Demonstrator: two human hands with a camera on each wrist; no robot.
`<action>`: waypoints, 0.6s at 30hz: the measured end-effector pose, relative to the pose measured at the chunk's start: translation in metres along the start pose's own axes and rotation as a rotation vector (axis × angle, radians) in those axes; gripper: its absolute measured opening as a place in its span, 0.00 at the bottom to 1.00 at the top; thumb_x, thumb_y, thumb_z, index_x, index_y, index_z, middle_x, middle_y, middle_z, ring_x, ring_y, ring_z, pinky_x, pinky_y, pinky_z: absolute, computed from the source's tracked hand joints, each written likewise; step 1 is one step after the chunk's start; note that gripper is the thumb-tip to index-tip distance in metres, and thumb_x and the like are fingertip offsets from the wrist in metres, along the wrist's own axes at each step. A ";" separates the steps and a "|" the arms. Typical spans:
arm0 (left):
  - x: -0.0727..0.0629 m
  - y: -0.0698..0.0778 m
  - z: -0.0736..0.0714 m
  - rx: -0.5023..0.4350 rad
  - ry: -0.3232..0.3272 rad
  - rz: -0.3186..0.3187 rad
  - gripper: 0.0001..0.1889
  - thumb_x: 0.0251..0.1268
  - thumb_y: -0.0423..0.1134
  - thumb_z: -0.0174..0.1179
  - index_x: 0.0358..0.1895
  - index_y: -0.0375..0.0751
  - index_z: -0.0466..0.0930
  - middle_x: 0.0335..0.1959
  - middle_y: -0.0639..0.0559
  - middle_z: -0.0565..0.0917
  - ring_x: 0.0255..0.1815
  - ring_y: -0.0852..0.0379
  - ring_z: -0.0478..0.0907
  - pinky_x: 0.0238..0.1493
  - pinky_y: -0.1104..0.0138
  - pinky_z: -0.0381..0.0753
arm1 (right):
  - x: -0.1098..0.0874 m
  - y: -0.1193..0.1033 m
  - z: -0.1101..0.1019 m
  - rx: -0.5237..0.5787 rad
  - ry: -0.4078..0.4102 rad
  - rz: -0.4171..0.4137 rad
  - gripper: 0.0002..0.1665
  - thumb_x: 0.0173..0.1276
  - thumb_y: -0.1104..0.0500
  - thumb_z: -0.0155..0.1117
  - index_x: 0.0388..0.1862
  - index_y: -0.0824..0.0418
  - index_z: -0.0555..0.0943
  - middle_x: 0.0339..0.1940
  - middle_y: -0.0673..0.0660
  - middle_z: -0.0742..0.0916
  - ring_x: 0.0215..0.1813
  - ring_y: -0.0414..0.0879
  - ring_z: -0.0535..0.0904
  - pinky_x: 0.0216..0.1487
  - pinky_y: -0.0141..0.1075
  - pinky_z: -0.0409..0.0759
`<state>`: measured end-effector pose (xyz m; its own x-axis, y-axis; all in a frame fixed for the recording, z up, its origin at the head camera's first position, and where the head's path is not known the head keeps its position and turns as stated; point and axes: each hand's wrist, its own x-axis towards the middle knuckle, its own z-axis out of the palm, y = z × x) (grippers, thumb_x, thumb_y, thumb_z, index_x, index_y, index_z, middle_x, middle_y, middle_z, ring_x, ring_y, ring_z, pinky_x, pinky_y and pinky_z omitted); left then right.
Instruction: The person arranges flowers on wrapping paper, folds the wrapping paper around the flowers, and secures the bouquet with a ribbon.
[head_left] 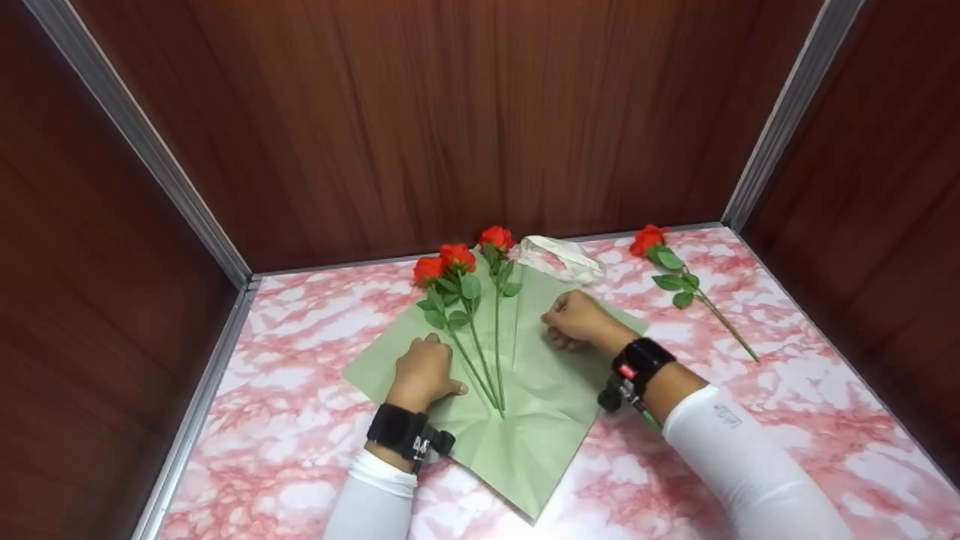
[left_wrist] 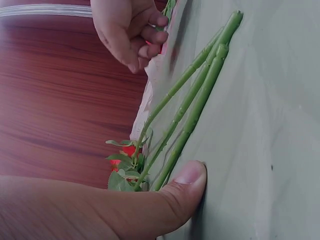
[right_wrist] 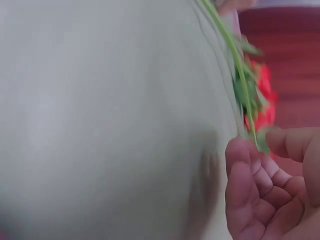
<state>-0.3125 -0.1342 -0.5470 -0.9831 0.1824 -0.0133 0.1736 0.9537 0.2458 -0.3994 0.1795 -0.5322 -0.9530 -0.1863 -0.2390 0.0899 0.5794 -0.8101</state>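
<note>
Three red artificial roses [head_left: 457,259] lie on a green sheet of wrapping paper [head_left: 540,420], their green stems [left_wrist: 200,90] converging near its middle. My left hand [head_left: 425,371] rests on the paper left of the stems. In the left wrist view its straight thumb [left_wrist: 175,200] lies beside them, while its other fingers are out of that view. Over the right part of the paper is my right hand [head_left: 581,319], its fingers [right_wrist: 242,185] loosely curled with nothing held. The thumb stands apart from the fingertips in the right wrist view.
A coiled white ribbon [head_left: 562,259] lies behind the paper. One more red rose [head_left: 697,292] is on the pink-and-white marbled table [head_left: 300,450] at the right. Brown wood-look panels [head_left: 450,112] with metal edging enclose the table's back and sides.
</note>
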 end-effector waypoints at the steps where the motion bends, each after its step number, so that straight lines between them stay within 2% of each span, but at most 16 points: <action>1: 0.000 0.000 0.000 0.004 0.002 0.001 0.29 0.51 0.54 0.92 0.47 0.38 0.92 0.59 0.39 0.86 0.60 0.36 0.83 0.52 0.38 0.92 | -0.001 0.003 -0.009 -0.022 0.023 -0.011 0.12 0.81 0.56 0.70 0.40 0.64 0.84 0.34 0.65 0.95 0.27 0.47 0.92 0.30 0.40 0.92; 6: 0.000 0.001 0.000 0.009 0.005 0.000 0.30 0.50 0.55 0.92 0.46 0.38 0.91 0.58 0.39 0.86 0.59 0.36 0.83 0.52 0.38 0.91 | -0.008 0.022 -0.065 -0.148 0.143 -0.045 0.14 0.82 0.56 0.68 0.46 0.68 0.86 0.36 0.67 0.95 0.32 0.53 0.93 0.32 0.38 0.88; 12: 0.000 0.003 -0.002 0.002 0.006 0.003 0.29 0.49 0.54 0.92 0.45 0.38 0.91 0.57 0.39 0.86 0.58 0.36 0.83 0.52 0.39 0.91 | -0.024 0.051 -0.136 -0.285 0.269 0.002 0.20 0.81 0.51 0.66 0.51 0.69 0.87 0.35 0.59 0.90 0.38 0.51 0.86 0.36 0.37 0.80; 15: 0.000 0.002 -0.002 0.006 0.010 0.005 0.30 0.49 0.54 0.92 0.45 0.37 0.91 0.56 0.39 0.86 0.58 0.36 0.83 0.51 0.39 0.91 | -0.032 0.067 -0.161 -0.346 0.303 0.048 0.25 0.81 0.45 0.67 0.49 0.68 0.87 0.35 0.58 0.88 0.39 0.54 0.82 0.38 0.41 0.77; 18: 0.000 0.000 -0.002 0.005 0.005 0.002 0.30 0.49 0.55 0.92 0.46 0.37 0.91 0.56 0.39 0.86 0.58 0.36 0.83 0.52 0.38 0.91 | -0.037 0.085 -0.176 -0.403 0.334 0.086 0.24 0.80 0.45 0.66 0.45 0.67 0.86 0.35 0.60 0.88 0.40 0.57 0.82 0.39 0.43 0.75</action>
<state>-0.3126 -0.1347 -0.5454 -0.9831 0.1829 -0.0078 0.1757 0.9545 0.2410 -0.4072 0.3756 -0.4979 -0.9932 0.1006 -0.0587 0.1164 0.8526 -0.5095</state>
